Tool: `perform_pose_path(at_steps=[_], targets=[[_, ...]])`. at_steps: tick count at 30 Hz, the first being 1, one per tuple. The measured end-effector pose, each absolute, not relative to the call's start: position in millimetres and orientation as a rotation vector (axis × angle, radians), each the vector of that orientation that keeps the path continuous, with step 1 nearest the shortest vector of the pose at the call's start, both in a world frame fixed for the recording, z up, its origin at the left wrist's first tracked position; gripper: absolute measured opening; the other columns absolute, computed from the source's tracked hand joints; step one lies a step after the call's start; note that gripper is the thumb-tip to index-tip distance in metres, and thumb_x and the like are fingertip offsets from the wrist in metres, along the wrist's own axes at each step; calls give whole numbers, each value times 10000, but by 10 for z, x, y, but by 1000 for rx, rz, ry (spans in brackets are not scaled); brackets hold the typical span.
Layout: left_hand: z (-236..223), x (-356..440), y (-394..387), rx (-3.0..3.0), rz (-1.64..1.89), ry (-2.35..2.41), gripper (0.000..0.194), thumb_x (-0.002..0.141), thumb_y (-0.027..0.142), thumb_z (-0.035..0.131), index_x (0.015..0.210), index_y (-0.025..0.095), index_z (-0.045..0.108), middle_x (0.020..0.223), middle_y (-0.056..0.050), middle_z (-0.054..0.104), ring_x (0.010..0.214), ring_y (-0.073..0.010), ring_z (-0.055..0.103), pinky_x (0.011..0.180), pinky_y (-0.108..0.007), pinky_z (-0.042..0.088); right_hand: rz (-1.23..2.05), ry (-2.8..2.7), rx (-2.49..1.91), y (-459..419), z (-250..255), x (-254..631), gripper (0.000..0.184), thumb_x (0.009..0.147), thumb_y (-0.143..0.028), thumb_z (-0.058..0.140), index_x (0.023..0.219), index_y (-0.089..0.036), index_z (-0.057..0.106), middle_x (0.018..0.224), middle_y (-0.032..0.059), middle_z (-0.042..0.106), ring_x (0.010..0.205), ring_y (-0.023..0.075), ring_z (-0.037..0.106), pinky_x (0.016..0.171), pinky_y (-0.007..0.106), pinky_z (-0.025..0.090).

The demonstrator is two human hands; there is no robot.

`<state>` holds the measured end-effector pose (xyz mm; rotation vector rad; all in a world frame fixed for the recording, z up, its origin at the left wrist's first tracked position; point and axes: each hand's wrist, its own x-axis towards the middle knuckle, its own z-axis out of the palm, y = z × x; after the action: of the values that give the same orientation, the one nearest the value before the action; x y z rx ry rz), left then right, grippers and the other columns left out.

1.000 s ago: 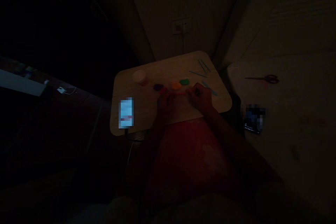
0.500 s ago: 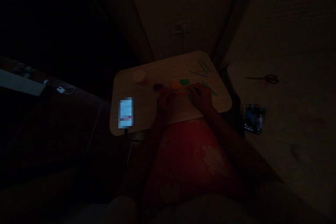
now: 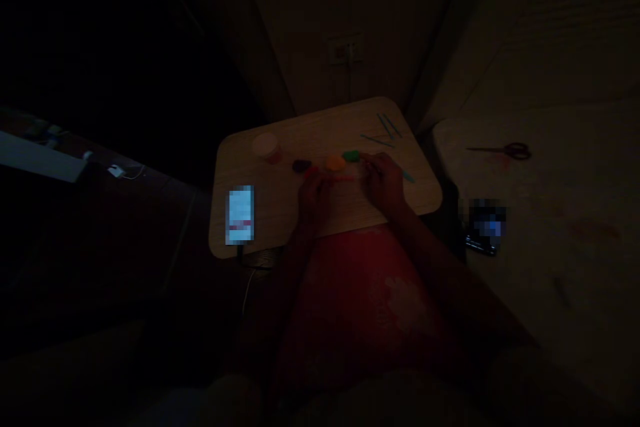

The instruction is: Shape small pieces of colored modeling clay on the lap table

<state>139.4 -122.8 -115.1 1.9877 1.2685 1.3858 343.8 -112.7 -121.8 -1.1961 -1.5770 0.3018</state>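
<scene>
The light is very dim. On a small wooden table my left hand [image 3: 313,195] has its fingers bent and pressed together at the left end of a thin red strip [image 3: 344,178]. A red lump [image 3: 311,171] shows just beyond those fingers. My right hand [image 3: 384,183] is closed in a pinch off the strip's right end; a small dark reddish bit shows at its fingertips, too dim to name. Beyond the hands lie a dark purple lump [image 3: 301,165], an orange lump [image 3: 335,163] and a green lump [image 3: 351,156], all clay-like. The green one is nearest my right fingertips.
Several thin blue-green sticks [image 3: 377,141] lie at the table's [image 3: 273,207] back right; another blue-green tool [image 3: 408,175] is partly behind my right hand. A pale tub [image 3: 266,145] stands back left, a lit phone [image 3: 240,215] front left. Scissors [image 3: 505,149] lie on the surface at right.
My right hand's fingertips have shifted slightly, and a reddish bit now shows at them. My left hand, the strip and the lumps stay about where they were.
</scene>
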Motion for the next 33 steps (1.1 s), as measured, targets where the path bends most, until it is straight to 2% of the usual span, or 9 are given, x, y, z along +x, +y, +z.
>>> perform_pose_path(at_steps=[5,9,13,21,27,33], targets=[[-1127,1399,-1237,1982,1412,1230,216,1017,242,508,914,210,696,902,-27,700,894,-192,647,903,-335,519,345,-1526,-1221,-1145,-1198,3422,316,1035,-376,480,1188,-222,709,1079,114,731,951,248,672,833,392,540],[-1118,1401,-1237,1977,1394,1250,222,1021,253,503,904,206,686,900,-29,702,904,-197,651,932,-349,517,388,-1508,-1250,-1160,-1184,3413,253,1011,-351,505,992,-205,711,963,100,729,888,240,667,795,376,532],[-1129,1400,-1234,1984,1383,1251,232,1030,271,499,903,211,685,894,-24,703,901,-197,654,968,-364,512,386,-1515,-1249,-1166,-1163,3417,228,986,-303,516,909,-208,708,921,82,733,859,226,660,805,366,519],[-1132,1399,-1236,1989,1390,1288,240,1034,298,504,913,211,693,908,-36,703,949,-208,661,962,-368,521,434,-1531,-1311,-1190,-1128,3427,328,996,-332,516,739,-206,678,735,46,706,707,196,634,698,330,479],[-1169,1387,-1217,1980,1410,1241,227,1026,294,521,890,215,684,873,-29,696,901,-208,659,938,-371,525,493,-1451,-1294,-1192,-1161,3413,151,899,-309,670,862,-219,785,885,51,791,796,206,701,733,333,539],[-1168,1392,-1224,1972,1385,1270,223,1027,287,512,908,219,689,909,-32,704,937,-206,662,965,-369,513,440,-1450,-1240,-1189,-1138,3421,168,923,-295,659,959,-241,813,929,65,784,848,216,706,738,350,558]])
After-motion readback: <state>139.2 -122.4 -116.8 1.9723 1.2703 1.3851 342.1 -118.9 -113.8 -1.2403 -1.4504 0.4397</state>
